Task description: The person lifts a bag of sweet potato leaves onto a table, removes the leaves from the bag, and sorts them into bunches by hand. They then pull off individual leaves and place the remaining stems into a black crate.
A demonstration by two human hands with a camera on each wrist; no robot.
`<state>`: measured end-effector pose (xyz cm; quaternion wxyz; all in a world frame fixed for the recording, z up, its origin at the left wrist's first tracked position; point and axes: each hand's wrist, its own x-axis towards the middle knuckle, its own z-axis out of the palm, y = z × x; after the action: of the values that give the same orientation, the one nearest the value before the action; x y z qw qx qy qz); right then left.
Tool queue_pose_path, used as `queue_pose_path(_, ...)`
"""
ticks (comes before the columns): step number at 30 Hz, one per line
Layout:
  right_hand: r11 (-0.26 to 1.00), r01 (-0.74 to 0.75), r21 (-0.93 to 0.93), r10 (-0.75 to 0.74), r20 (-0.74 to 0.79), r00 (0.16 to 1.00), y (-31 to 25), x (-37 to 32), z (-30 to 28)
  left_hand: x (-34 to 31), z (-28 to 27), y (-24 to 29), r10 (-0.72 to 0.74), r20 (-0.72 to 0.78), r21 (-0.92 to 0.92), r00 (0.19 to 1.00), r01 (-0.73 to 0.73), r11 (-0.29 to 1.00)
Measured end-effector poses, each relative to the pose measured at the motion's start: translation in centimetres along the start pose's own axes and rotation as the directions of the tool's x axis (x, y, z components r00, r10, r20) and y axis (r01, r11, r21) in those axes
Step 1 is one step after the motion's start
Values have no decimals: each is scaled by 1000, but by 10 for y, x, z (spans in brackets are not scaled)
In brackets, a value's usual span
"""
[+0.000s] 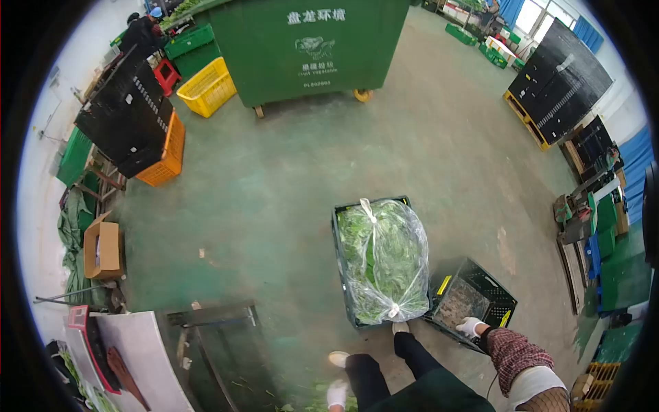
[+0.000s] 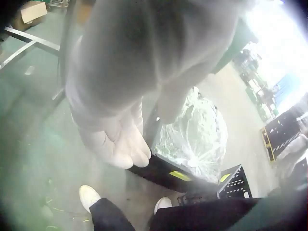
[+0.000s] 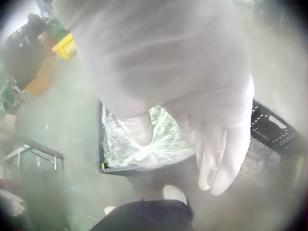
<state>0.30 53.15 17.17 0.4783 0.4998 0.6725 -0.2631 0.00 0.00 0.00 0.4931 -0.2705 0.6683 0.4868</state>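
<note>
A dark crate (image 1: 347,302) on the floor holds a clear plastic bag of leafy greens (image 1: 384,261), knotted at both ends. Beside it, a second dark crate (image 1: 498,292) has a dirty bottom and no bag in it. My gloved right hand (image 1: 471,327) appears over that crate's near side; in the right wrist view the hand (image 3: 183,110) hangs with fingers extended and nothing between them. Low in the head view, by my leg, is my gloved left hand (image 1: 337,395). The left wrist view shows this hand (image 2: 125,96) with loosely bent fingers, holding nothing.
A large green wheeled bin (image 1: 316,62) stands ahead, a yellow basket (image 1: 208,88) to its left. A metal frame (image 1: 213,317) and a white-topped table (image 1: 137,350) are at the lower left. Black panels (image 1: 559,82) stand on a pallet at the right; a cardboard box (image 1: 104,250) is at the left.
</note>
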Motion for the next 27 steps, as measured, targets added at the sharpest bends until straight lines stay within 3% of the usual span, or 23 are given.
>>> queue_pose_path(2, 961, 55, 271, -4, -187, 982, 41, -26, -21, -40, 23, 46, 17, 42, 31, 999, -18, 999)
queue_pose_path(3, 906, 0, 423, -36, 77, 996, 10, 53, 54, -36, -42, 17, -80, -117, 95, 990, 91, 991)
queue_pose_path(5, 886, -112, 449, 49, 150, 988, 9, 61, 10, 9, -1, -20, 195, -290, 397, 937, -68, 915)
queue_pose_path(6, 859, -89, 505, 6, 164, 986, 14, 76, -18, 61, 22, -47, 172, -417, 171, 892, -109, 979)
queue_pose_path(7, 826, -80, 558, -44, 205, 978, 13, 90, -25, 67, 25, -40, 161, -405, 188, 900, -90, 978)
queue_pose_path(8, 819, -103, 564, -27, 219, 975, 6, 107, -29, 78, 28, -32, 41, -495, -116, 868, -113, 987)
queue_pose_path(9, 664, 36, 747, -137, 74, 988, -10, 124, -32, 84, 35, 1, -98, -544, -407, 833, -160, 899)
queue_pose_path(10, 463, 188, 866, -208, -101, 973, -28, 141, -37, 100, 39, 19, -106, -550, -448, 828, -186, 875)
queue_pose_path(11, 411, 245, 878, -194, -178, 965, -46, 158, -40, 109, 51, 46, -103, -543, -442, 833, -179, 879)
queue_pose_path(13, 476, 371, 797, -226, -297, 928, -62, 210, -27, 124, 82, 92, -5, -454, -399, 891, -199, 895)
queue_pose_path(14, 537, 426, 728, -242, -350, 905, -66, 236, -10, 138, 98, 94, -45, -362, -553, 931, -176, 814)
queue_pose_path(15, 590, 478, 650, -267, -402, 876, -71, 257, 8, 136, 111, 121, 127, -268, -497, 955, -250, 831)
queue_pose_path(16, 636, 491, 595, -286, -410, 866, -82, 266, 13, 156, 121, 111, 295, -372, -163, 880, -375, 913)
queue_pose_path(17, 628, 494, 601, -256, -440, 861, -94, 279, 16, 173, 125, 92, 478, -412, 197, 776, -436, 878)
queue_pose_path(19, 599, 634, 490, -285, -609, 740, -105, 318, 22, 191, 124, 87, 479, -259, 304, 839, -400, 865)
queue_pose_path(21, 542, 666, 512, -287, -632, 720, -121, 344, 18, 207, 127, 82, 487, -295, 418, 822, -347, 839)
queue_pose_path(23, 463, 624, 630, -313, -542, 780, -145, 350, 18, 213, 126, 92, 485, -301, 421, 821, -342, 840)
queue_pose_path(24, 443, 663, 603, -334, -576, 746, -151, 354, 21, 221, 124, 88, 493, -307, 430, 814, -344, 835)
queue_pose_path(25, 341, 673, 656, -359, -571, 739, -153, 356, 20, 229, 123, 82, 495, -317, 423, 809, -347, 837)
queue_pose_path(27, 341, 691, 637, -384, -576, 721, -162, 349, 15, 241, 119, 69, 409, -332, 266, 850, -331, 905)
